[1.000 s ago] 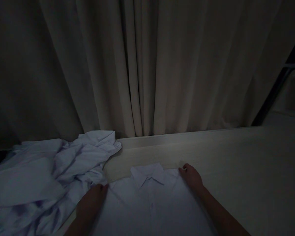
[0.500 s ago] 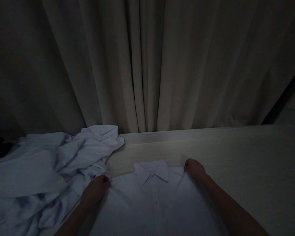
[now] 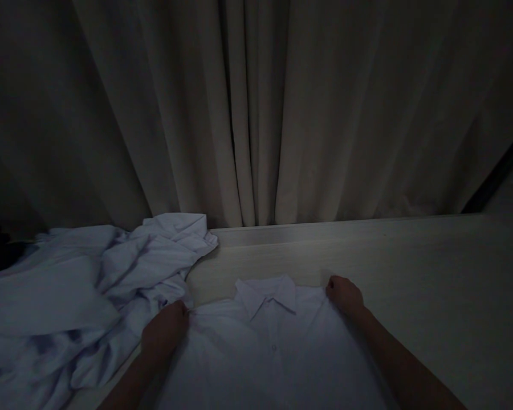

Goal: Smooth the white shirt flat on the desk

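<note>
I have my left hand (image 3: 165, 333) and right hand (image 3: 345, 295) pinching the shoulders of the pale collared button shirt (image 3: 265, 353), keeping it spread flat on the light wooden table (image 3: 410, 267) beside the crumpled pile of pale shirts (image 3: 81, 296).

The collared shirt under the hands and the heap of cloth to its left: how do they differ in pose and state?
The collared shirt lies spread flat, front up, collar toward the curtain; the heap of cloth is crumpled in folds. The left hand and right hand grip the shirt's shoulders; neither plainly holds the heap. Both are pale fabric on the same table.
</note>
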Demonstrator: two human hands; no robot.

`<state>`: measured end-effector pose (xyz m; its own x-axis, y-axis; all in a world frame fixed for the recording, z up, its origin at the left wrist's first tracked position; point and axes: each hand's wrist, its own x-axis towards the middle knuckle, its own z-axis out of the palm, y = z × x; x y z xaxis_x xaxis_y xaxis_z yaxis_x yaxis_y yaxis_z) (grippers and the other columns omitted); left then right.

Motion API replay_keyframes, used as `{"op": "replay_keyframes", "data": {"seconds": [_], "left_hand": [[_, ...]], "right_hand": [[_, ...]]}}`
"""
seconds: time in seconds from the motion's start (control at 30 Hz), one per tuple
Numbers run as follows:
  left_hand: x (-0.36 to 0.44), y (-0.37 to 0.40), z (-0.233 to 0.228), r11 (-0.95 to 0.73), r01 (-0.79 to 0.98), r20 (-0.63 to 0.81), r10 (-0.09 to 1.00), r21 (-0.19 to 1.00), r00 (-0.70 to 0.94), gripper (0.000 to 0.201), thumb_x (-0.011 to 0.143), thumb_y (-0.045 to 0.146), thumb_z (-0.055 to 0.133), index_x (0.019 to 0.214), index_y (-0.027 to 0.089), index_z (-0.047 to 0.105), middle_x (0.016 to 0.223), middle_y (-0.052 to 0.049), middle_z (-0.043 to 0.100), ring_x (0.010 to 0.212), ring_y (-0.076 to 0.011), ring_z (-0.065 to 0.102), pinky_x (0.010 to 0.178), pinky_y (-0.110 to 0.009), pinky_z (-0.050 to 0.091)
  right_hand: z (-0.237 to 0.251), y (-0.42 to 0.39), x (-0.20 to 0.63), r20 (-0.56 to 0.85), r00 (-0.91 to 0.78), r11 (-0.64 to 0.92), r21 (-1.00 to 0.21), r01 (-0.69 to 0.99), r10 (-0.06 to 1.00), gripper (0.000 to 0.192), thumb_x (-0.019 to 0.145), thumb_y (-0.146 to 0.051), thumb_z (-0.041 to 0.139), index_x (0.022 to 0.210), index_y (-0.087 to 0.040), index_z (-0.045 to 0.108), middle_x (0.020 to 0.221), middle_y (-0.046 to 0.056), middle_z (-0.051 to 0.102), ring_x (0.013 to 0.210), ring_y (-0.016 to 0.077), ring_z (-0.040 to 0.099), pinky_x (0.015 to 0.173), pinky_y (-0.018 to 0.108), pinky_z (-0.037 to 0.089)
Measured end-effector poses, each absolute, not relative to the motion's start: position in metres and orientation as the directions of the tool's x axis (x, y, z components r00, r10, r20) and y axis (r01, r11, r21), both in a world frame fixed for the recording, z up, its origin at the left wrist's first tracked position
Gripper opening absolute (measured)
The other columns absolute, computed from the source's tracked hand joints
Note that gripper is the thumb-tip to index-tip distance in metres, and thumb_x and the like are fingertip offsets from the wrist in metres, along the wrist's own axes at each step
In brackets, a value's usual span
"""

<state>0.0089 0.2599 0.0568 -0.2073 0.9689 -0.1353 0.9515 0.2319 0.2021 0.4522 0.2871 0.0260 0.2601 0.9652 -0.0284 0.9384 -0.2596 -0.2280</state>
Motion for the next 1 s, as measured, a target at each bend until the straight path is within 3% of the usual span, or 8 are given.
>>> {"op": "replay_keyframes", "data": {"seconds": [0.13, 0.23, 0.33, 0.43, 0.53, 0.67, 0.87, 1.0], "left_hand": [[0.016, 0.260, 0.060, 0.210, 0.962, -0.111, 0.975, 0.177, -0.193, 0.026, 0.081, 0.028, 0.029, 0.085, 0.019, 0.053, 0.096, -0.014, 0.066, 0.089, -0.0267, 0.063, 0.071, -0.037, 0.043], [0.037, 0.263, 0.070, 0.163, 0.963, 0.035, 0.984, 0.214, -0.174, 0.033, 0.084, 0.036, 0.030, 0.104, 0.019, 0.050, 0.108, -0.014, 0.062, 0.094, -0.0250, 0.062, 0.075, -0.036, 0.044], [0.070, 0.273, 0.080, 0.090, 0.962, 0.134, 0.983, 0.259, -0.129, 0.038, 0.086, 0.043, 0.028, 0.103, 0.019, 0.051, 0.102, -0.011, 0.064, 0.088, -0.0216, 0.062, 0.073, -0.032, 0.043], [0.103, 0.290, 0.081, 0.056, 0.966, 0.085, 0.993, 0.251, -0.080, 0.039, 0.087, 0.043, 0.025, 0.092, 0.019, 0.056, 0.096, -0.010, 0.068, 0.086, -0.0210, 0.063, 0.070, -0.032, 0.043], [0.124, 0.308, 0.071, 0.077, 0.972, -0.003, 0.997, 0.223, -0.079, 0.049, 0.085, 0.049, 0.025, 0.083, 0.017, 0.061, 0.089, -0.015, 0.070, 0.085, -0.0269, 0.066, 0.068, -0.036, 0.045], [0.134, 0.323, 0.058, 0.104, 0.981, -0.042, 0.994, 0.164, -0.099, 0.060, 0.084, 0.054, 0.022, 0.087, 0.012, 0.065, 0.094, -0.022, 0.069, 0.090, -0.0339, 0.065, 0.072, -0.044, 0.046], [0.134, 0.327, 0.056, 0.112, 0.989, -0.102, 0.990, 0.095, -0.102, 0.048, 0.080, 0.045, 0.032, 0.091, 0.011, 0.065, 0.099, -0.023, 0.069, 0.094, -0.0320, 0.065, 0.074, -0.041, 0.047], [0.132, 0.329, 0.061, 0.109, 0.990, -0.145, 0.985, 0.093, -0.095, 0.047, 0.082, 0.040, 0.029, 0.092, 0.012, 0.065, 0.101, -0.021, 0.069, 0.095, -0.0294, 0.065, 0.074, -0.038, 0.047]], "right_hand": [[0.032, 0.285, 0.447, 0.001, 0.255, -0.248, -0.232, 0.941, 0.967, 0.024, 0.081, -0.023, 0.042, 0.087, -0.017, 0.064, 0.092, 0.013, 0.068, 0.086, 0.0247, 0.063, 0.069, 0.034, 0.042], [0.043, 0.287, 0.434, 0.078, 0.210, -0.182, -0.265, 0.947, 0.975, 0.026, 0.082, -0.026, 0.044, 0.099, -0.016, 0.062, 0.102, 0.013, 0.065, 0.095, 0.0231, 0.060, 0.076, 0.032, 0.042], [0.051, 0.294, 0.409, 0.141, 0.150, -0.100, -0.311, 0.945, 0.979, 0.027, 0.086, -0.030, 0.042, 0.103, -0.018, 0.059, 0.104, 0.010, 0.064, 0.097, 0.0187, 0.058, 0.080, 0.028, 0.041], [0.051, 0.305, 0.378, 0.147, 0.097, -0.039, -0.353, 0.935, 0.984, 0.022, 0.087, -0.031, 0.040, 0.096, -0.021, 0.058, 0.099, 0.006, 0.065, 0.091, 0.0157, 0.059, 0.077, 0.026, 0.041], [0.045, 0.314, 0.352, 0.127, 0.082, -0.028, -0.378, 0.925, 0.989, 0.021, 0.088, -0.033, 0.040, 0.094, -0.021, 0.056, 0.095, 0.005, 0.066, 0.087, 0.0167, 0.061, 0.073, 0.027, 0.042], [0.032, 0.314, 0.333, 0.112, 0.071, -0.023, -0.381, 0.924, 0.991, 0.024, 0.089, -0.038, 0.040, 0.099, -0.020, 0.052, 0.094, 0.007, 0.066, 0.088, 0.0206, 0.062, 0.073, 0.030, 0.044], [0.017, 0.310, 0.326, 0.108, 0.110, -0.067, -0.342, 0.937, 0.988, 0.037, 0.089, -0.047, 0.038, 0.109, -0.017, 0.045, 0.097, 0.012, 0.065, 0.088, 0.0253, 0.063, 0.074, 0.036, 0.045], [0.018, 0.314, 0.326, 0.099, 0.126, -0.083, -0.358, 0.930, 0.987, 0.039, 0.086, -0.038, 0.040, 0.118, -0.014, 0.041, 0.095, 0.014, 0.066, 0.086, 0.0269, 0.064, 0.072, 0.037, 0.045]]}}
